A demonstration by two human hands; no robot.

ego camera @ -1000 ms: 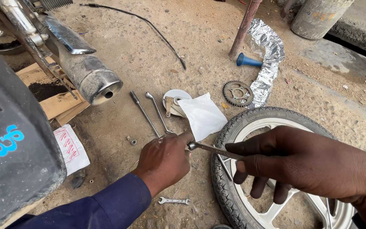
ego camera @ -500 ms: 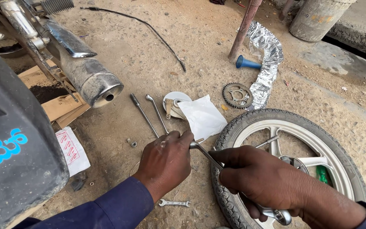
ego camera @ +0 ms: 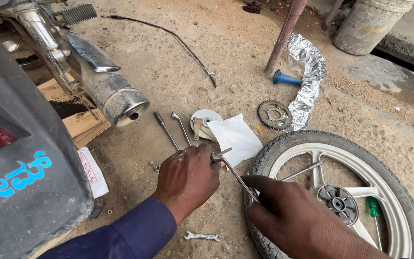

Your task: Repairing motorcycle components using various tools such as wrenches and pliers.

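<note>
Exhaust pipe [ego camera: 113, 96] sits upper left, with two long tools [ego camera: 173, 129] lying on the dirt below it. Left hand [ego camera: 188, 177], mid-frame, is curled over something on the ground, can't tell what. Touching its knuckles is a slim, shiny metal spanner [ego camera: 233, 173], long axis running diagonally, head up-left, shaft down-right into the right hand [ego camera: 293, 218], fingers closed round it, beside the wheel [ego camera: 341, 192]. Compared to half a second ago, the right hand has slid lower right and the spanner tilts steeper.
</note>
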